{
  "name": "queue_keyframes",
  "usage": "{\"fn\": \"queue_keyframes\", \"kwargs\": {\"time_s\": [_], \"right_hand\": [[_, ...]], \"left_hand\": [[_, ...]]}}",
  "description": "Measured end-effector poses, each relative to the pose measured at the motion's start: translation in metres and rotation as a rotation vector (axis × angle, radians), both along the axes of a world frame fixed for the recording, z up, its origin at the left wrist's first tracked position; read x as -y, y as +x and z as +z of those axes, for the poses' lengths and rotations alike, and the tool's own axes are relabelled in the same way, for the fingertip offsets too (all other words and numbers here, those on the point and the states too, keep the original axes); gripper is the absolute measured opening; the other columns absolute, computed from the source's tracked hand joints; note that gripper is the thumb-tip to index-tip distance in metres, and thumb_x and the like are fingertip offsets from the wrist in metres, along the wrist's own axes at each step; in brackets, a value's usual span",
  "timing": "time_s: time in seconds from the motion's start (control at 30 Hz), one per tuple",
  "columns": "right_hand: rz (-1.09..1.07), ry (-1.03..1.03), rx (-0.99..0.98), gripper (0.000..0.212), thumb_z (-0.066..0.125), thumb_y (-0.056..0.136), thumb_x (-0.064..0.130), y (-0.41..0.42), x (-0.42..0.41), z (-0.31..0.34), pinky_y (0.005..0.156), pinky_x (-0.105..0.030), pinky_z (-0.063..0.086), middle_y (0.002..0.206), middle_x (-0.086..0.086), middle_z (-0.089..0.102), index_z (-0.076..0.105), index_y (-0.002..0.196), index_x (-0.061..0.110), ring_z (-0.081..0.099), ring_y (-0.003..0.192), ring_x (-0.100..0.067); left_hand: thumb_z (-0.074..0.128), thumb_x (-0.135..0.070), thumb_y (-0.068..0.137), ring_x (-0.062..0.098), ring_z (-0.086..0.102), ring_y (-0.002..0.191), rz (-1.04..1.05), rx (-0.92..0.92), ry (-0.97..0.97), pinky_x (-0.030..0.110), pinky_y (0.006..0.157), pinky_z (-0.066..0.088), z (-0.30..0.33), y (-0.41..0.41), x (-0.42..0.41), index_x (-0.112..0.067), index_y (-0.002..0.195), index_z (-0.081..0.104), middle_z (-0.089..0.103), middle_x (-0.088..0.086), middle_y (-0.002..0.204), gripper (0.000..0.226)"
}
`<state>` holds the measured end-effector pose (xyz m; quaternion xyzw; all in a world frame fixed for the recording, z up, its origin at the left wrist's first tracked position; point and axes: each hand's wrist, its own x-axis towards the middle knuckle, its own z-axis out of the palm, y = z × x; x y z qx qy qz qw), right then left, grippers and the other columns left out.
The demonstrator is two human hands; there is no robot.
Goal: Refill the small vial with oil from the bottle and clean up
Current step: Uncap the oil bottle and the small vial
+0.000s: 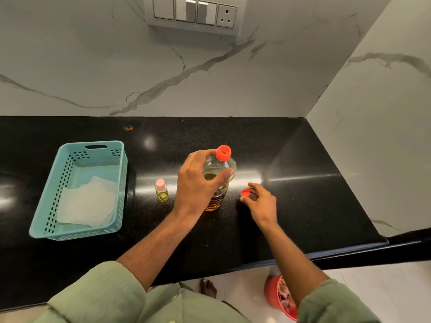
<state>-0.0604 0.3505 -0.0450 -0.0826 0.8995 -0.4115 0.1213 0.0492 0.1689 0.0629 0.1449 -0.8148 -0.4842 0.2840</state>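
A clear plastic oil bottle [219, 194] with a red neck ring stands upright on the black counter, its mouth uncovered. My left hand [198, 180] grips its shoulder. The bottle's red cap [245, 193] is pinched in the fingertips of my right hand [261, 201], low over the counter just right of the bottle. A small vial [161, 190] with a pink cap and a little yellow oil stands to the left of the bottle, apart from both hands.
A teal perforated basket [46, 220] holding white paper tissues [87, 203] sits on the left of the counter [303, 194]. Marble walls close the back and right side. A red bin [274, 297] stands on the floor below the front edge.
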Motion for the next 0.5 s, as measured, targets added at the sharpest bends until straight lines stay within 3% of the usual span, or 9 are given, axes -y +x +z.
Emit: {"fn": "queue_keyframes", "kwargs": {"time_s": [0.07,0.23,0.5], "right_hand": [[0.030,0.069,-0.017,0.057,0.083,0.080,0.024,0.001,-0.003,-0.018,0.103,-0.036,0.053,0.117,0.000,0.073,0.063,0.133,0.026,0.066,0.111,-0.011],[0.026,0.160,-0.099,0.057,0.076,0.087,0.038,0.000,0.002,-0.027,0.099,-0.026,0.046,0.118,-0.002,0.063,0.057,0.140,0.033,0.059,0.111,-0.014],[0.040,0.210,-0.127,0.062,0.074,0.086,0.048,-0.015,0.003,-0.041,0.101,-0.037,0.051,0.122,-0.005,0.057,0.052,0.142,0.039,0.061,0.109,-0.018]], "left_hand": [[0.077,-0.048,0.083,0.007,0.058,0.110,0.022,-0.012,-0.009,0.029,0.092,0.055,0.000,0.000,-0.003,-0.033,0.124,0.058,0.056,-0.012,0.117,0.047],[0.076,-0.050,0.085,0.011,0.054,0.114,0.065,0.009,-0.037,0.038,0.095,0.055,-0.002,-0.007,-0.008,-0.034,0.126,0.056,0.051,-0.011,0.119,0.048],[0.074,-0.052,0.086,0.011,0.052,0.115,0.098,0.050,-0.041,0.033,0.096,0.053,-0.005,-0.016,-0.007,-0.033,0.130,0.057,0.048,-0.004,0.124,0.051]]}}
